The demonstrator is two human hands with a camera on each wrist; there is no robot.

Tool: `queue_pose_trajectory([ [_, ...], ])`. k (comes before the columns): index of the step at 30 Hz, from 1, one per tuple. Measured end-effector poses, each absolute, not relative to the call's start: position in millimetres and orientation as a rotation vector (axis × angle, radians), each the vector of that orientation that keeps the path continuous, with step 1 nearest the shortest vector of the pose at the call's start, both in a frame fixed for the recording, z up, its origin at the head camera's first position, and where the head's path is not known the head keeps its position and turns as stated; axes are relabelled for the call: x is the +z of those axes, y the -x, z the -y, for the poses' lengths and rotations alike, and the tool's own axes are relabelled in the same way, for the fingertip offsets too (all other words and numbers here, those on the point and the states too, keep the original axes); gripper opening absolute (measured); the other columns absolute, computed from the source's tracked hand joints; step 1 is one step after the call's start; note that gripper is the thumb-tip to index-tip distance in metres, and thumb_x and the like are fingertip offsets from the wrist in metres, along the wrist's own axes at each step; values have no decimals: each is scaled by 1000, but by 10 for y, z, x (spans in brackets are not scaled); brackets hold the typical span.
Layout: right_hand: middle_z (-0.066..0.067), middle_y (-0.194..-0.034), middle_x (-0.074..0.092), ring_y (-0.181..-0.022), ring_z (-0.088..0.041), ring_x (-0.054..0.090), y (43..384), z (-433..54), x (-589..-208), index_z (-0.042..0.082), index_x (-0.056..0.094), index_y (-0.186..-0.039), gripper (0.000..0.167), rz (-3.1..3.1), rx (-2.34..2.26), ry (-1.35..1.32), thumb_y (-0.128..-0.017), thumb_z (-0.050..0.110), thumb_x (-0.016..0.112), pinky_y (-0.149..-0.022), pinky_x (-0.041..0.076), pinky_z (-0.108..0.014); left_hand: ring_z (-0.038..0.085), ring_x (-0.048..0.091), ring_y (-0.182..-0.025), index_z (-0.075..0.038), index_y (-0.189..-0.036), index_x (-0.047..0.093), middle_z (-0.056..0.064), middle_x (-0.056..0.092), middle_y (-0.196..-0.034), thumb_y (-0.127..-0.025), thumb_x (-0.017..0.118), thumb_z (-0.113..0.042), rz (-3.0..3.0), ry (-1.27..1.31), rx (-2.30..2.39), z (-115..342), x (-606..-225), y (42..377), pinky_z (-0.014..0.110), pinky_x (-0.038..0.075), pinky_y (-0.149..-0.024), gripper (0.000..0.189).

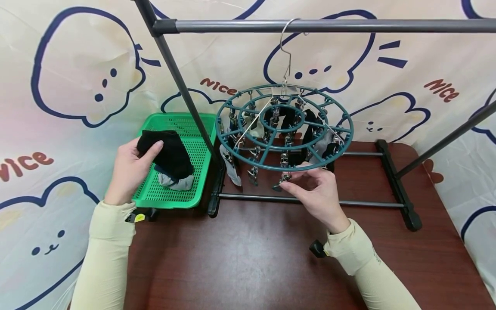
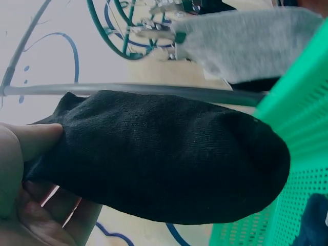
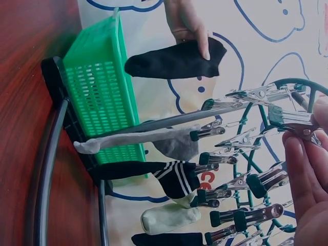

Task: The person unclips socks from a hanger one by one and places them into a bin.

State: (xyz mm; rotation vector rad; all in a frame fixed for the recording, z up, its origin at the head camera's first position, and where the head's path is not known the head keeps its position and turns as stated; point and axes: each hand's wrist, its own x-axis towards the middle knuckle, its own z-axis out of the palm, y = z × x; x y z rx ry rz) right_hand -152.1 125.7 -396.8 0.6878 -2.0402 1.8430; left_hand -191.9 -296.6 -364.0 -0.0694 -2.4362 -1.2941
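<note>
My left hand (image 1: pixel 129 170) pinches a black sock (image 1: pixel 168 150) by its cuff, thumb on top, above a green basket (image 1: pixel 201 181). In the left wrist view the sock (image 2: pixel 164 159) lies flat, toe pointing away from the hand. My right hand (image 1: pixel 319 193) pinches a metal clip (image 3: pixel 293 120) with green tips between thumb and fingers. This clip hangs at the near edge of a round dark-green drying hanger (image 1: pixel 351 131). Several socks hang from other clips, among them a grey sock (image 3: pixel 174 141), a black striped sock (image 3: pixel 179 179) and a pale green sock (image 3: pixel 169 218).
A grey sock (image 1: pixel 182 184) and something dark blue lie in the basket. The hanger hooks onto the top bar (image 1: pixel 232 26) of a dark metal rack. Its left post (image 1: pixel 182 82) stands between basket and hanger. The rack rests on a brown table (image 1: pixel 240 254).
</note>
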Motion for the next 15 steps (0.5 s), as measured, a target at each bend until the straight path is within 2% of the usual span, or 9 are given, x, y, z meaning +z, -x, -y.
queue_pose_trajectory([
  [3, 8, -97, 77, -84, -9, 74, 1524, -1258, -3967, -5, 75, -103, 29, 2034, 1849, -705, -77, -17, 81, -75, 60, -24, 6, 59, -81, 0, -98, 74, -20, 70, -85, -100, 70, -30, 2441, 53, -1280, 3016, -3680, 1937, 25, 40, -68, 30],
  [9, 7, -98, 77, -84, -9, 75, 1528, -1265, -3975, -5, 75, -101, 28, 2030, 1853, -711, -77, -17, 81, -75, 60, -24, 3, 60, -84, -2, -100, 75, -22, 69, -84, -101, 69, -32, 2467, 44, -1240, 3109, -3768, 1963, 25, 39, -69, 30],
  [15, 7, -98, 78, -84, -9, 75, 1527, -1266, -3980, -4, 75, -102, 29, 2042, 1836, -699, -77, -16, 82, -75, 60, -24, 8, 54, -79, -4, -98, 73, -3, 70, -84, -101, 69, -32, 2517, 21, -1158, 3210, -3891, 1987, 26, 37, -66, 29],
])
